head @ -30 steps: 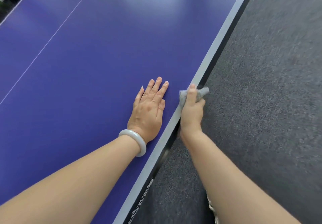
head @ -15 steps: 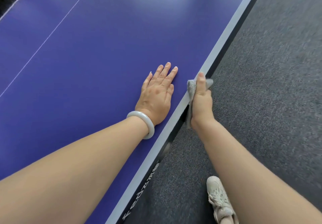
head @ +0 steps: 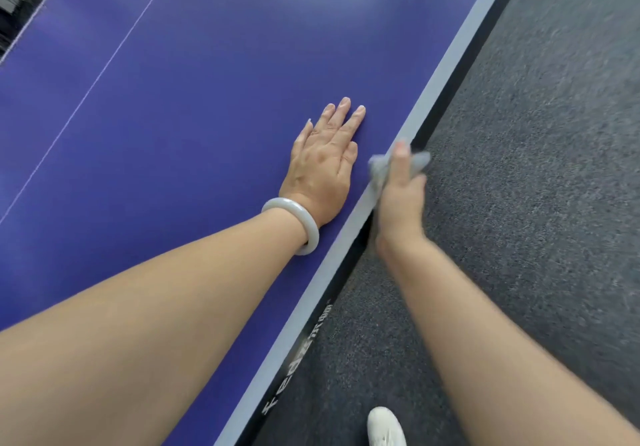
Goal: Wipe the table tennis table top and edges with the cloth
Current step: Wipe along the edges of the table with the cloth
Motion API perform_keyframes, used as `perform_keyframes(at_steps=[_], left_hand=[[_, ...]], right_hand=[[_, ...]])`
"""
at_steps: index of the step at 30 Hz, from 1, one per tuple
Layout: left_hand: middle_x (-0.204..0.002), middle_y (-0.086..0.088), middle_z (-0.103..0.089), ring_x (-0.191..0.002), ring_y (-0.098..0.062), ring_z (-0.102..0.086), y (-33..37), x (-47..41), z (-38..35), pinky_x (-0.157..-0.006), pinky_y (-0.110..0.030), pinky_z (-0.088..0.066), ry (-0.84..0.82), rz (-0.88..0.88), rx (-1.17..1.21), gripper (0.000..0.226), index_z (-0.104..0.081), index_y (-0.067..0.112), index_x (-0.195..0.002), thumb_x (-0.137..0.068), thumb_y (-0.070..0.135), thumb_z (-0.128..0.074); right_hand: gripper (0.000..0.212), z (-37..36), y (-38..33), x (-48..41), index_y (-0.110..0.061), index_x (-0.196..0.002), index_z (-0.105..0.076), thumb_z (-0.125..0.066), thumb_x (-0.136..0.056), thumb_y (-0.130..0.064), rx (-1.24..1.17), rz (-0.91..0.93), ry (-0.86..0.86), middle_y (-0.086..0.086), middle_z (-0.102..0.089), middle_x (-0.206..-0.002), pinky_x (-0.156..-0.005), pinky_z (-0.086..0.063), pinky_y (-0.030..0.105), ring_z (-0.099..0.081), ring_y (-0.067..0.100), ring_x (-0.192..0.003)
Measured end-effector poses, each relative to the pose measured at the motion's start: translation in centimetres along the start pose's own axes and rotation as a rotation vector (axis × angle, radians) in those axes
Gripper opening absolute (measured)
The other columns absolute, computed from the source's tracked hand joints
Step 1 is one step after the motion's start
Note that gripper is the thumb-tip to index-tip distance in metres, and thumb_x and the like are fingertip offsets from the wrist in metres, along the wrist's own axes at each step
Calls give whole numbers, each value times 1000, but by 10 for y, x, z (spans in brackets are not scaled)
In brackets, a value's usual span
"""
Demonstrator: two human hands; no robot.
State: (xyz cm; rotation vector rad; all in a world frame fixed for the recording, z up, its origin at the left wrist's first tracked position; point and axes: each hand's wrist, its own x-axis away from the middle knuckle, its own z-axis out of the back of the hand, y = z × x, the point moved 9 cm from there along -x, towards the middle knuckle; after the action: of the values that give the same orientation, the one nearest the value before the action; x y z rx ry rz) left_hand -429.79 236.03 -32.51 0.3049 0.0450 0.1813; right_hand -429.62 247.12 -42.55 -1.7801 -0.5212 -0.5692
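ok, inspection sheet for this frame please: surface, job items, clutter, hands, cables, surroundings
Surface: blue table top with a thin white centre line and a pale border strip along the near edge. There is glare at the far end.
Job's things: grey cloth, bunched on the border strip and hanging over the table's side.
Clutter: nothing seen.
Hands: left hand lies flat on the top with fingers straight and a pale bangle at the wrist. Right hand grips the cloth at the edge and is slightly blurred.
Cables: nothing seen.
Surroundings: dark grey carpet beside the table, a black side rail with white lettering, and a white shoe at the bottom.
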Motion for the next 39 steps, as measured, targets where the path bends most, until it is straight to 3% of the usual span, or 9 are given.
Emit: perform_keyframes(at_steps=[2, 5, 7, 13, 17, 19, 26, 30, 39], left_hand=[[-164, 6, -18, -152, -10, -9, -1, 1, 1, -124, -34, -2, 1, -2, -1, 49, -28, 25, -155, -107, 19, -30], [-164, 6, -18, -152, -9, -8, -2, 1, 0, -124, -34, -2, -3, 8, -2, 49, -28, 25, -155, -107, 18, -30], [-164, 7, -18, -152, -9, -8, -2, 1, 1, -124, -34, -2, -3, 11, 0, 49, -28, 26, -155, -107, 17, -30], [-164, 7, -18, -152, -8, -8, 0, 0, 0, -124, -33, -1, -14, 7, 0, 48, -28, 26, -155, -107, 17, -30], [-164, 6, -20, -152, -9, -9, -1, -2, 1, -124, -35, -2, 1, 2, 17, 48, -29, 26, -154, -107, 18, -30], [-163, 4, -22, -152, -11, -11, -1, -2, 1, -124, -35, -3, 13, -5, 35, 47, -32, 24, -154, -107, 18, -32], [-153, 2, -44, -147, -10, -28, -14, 13, 16, -120, -22, -16, 70, 114, 361, 42, -58, 15, -137, -98, 3, -49], [-160, 0, -30, -151, -13, -18, -7, 82, 16, -123, -25, -13, -56, 0, 227, 47, -43, 13, -148, -101, 6, -48], [-166, 3, -12, -153, -16, -8, -90, 278, 32, -123, -42, -8, -152, 19, -131, 55, -19, 15, -156, -103, 28, -22]], right_hand=[[75, 0, -19, -22, -12, -130, -45, -56, -83, -69, -69, 16, 4, 5, -61, -126, -102, -48, 34, -62, 17, -112], [55, 2, 1, 0, -20, -124, -41, -57, -91, -61, -29, 13, -53, -4, -60, -118, -78, -45, 4, -59, -5, -99], [56, 0, 36, 45, -24, -124, -38, -60, -88, -61, 34, -19, -130, -5, -58, -119, -72, -39, -2, -53, -13, -98], [66, -6, 71, 91, -24, -120, -39, -48, -74, -70, 51, -94, -145, 0, -56, -125, -108, -39, 33, -53, 15, -118], [52, -7, 71, 87, -34, -98, -40, -46, -70, -77, 60, -77, -33, -5, -55, -107, -94, -40, 29, -55, 17, -108], [57, -6, 70, 87, -33, -92, -40, -46, -64, -83, 59, -48, -36, -8, -55, -104, -98, -42, 32, -57, 19, -109], [79, -5, 62, 86, -18, -118, -36, -43, -68, -79, 170, -41, -160, 12, -54, -133, -111, -39, 42, -53, 26, -124], [98, -2, 59, 85, -1, -146, -27, -49, -84, -73, 207, -36, -186, 14, -49, -142, -113, -37, 39, -49, 26, -130], [82, -1, 62, 87, -8, -143, -29, -46, -91, -69, 159, -55, -161, 7, -52, -131, -104, -41, 37, -54, 23, -117]])
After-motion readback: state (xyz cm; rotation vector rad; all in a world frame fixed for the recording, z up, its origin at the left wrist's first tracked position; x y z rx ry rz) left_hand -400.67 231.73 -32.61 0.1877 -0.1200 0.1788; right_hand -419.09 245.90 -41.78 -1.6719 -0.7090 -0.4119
